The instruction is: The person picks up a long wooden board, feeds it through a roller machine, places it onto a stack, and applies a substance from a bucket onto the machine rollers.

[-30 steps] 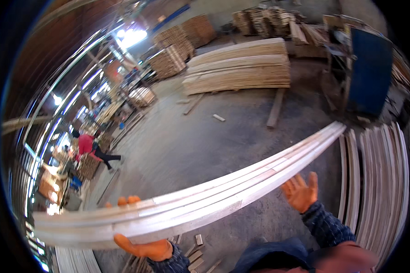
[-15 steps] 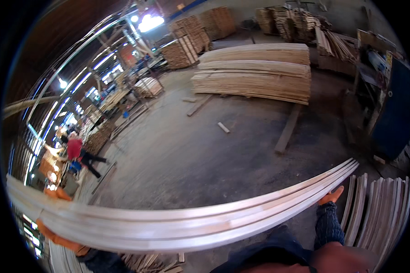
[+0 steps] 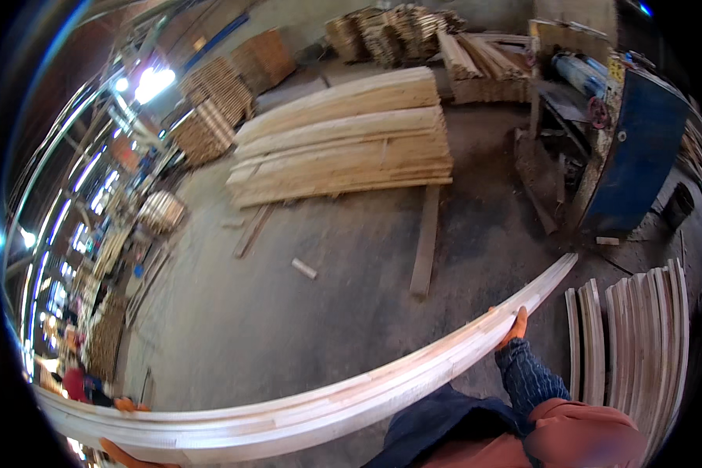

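Observation:
A bundle of several long, pale wooden boards (image 3: 320, 405) lies across in front of me, curving from the lower left up to the right. My left hand (image 3: 125, 454), in an orange glove, is closed around the bundle near its left end; orange fingertips show beyond the far edge, and the boards hide the palm. Toward the right end, my right hand (image 3: 513, 327), also orange-gloved, grips the near edge with the thumb on top. A fingertip shows at the far side. The board ends at the right lie close together.
Boards stand in a row (image 3: 639, 327) on the floor to my right. Ahead, a large stack of planks (image 3: 343, 148) rests on wooden bearers (image 3: 425, 242). A blue cabinet-like machine (image 3: 639, 148) stands at the far right. A short offcut (image 3: 304, 269) lies on the floor. A person in red (image 3: 76, 384) is at the left.
My view has turned right. My right hand has moved inward along the boards and now grips them; their fanned right ends have come together. The left hand still holds the bundle.

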`<state>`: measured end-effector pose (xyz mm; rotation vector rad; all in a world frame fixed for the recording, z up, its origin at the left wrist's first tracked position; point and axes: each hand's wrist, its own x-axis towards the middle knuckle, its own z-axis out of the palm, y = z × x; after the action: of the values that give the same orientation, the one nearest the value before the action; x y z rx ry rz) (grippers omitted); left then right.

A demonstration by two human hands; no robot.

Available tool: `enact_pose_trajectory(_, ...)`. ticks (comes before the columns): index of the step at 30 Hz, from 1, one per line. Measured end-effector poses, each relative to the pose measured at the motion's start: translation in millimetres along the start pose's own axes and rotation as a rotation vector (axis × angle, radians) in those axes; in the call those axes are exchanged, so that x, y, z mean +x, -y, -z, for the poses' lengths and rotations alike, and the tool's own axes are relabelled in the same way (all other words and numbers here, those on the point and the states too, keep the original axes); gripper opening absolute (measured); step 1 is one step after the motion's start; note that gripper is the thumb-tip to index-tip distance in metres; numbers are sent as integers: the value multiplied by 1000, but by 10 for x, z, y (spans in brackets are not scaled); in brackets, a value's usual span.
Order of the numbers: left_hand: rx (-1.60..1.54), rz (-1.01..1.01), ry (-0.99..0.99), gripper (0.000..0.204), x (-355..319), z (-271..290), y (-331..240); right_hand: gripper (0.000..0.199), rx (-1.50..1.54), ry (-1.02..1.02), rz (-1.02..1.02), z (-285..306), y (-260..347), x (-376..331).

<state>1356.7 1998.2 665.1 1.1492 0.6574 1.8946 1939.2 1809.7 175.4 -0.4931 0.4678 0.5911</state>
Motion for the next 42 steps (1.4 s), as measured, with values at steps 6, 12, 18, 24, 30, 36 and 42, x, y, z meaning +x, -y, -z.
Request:
enact_pose_trajectory(6, 352, 17, -126, 76, 874, -890, 1814, 90, 29, 22, 103, -754, -313, 411)
enact_pose_trajectory(12, -42, 429, -46, 76, 1463, -2037, 3385, 88, 133, 67, 267, -1655, -319, 996)
enact_pose_trajectory(18, 85, 438, -80, 85, 1440, -2623, 4804, 81, 151, 52, 429, -2138, 64, 1273)
enact_pose_trajectory(24, -247, 744, 114, 83, 1361, -3473, 6095, 69, 168, -62, 622, -2587, 539, 1750)
enact_pose_trajectory(30, -191, 791, 351, 85, 1345, -5733, 7064, 83, 157, -11, 694, -3485, 1103, 2656)
enact_pose_trajectory(36, -241, 823, 518, 87, 1345, -7180, 7667, 91, 34, 6, 722, -4405, 1291, 3205)
enact_pose_trajectory(42, -327, 835, 628, 89, 1756, -8110, 8413, 93, -6, 131, 877, -5516, 1127, 3774)
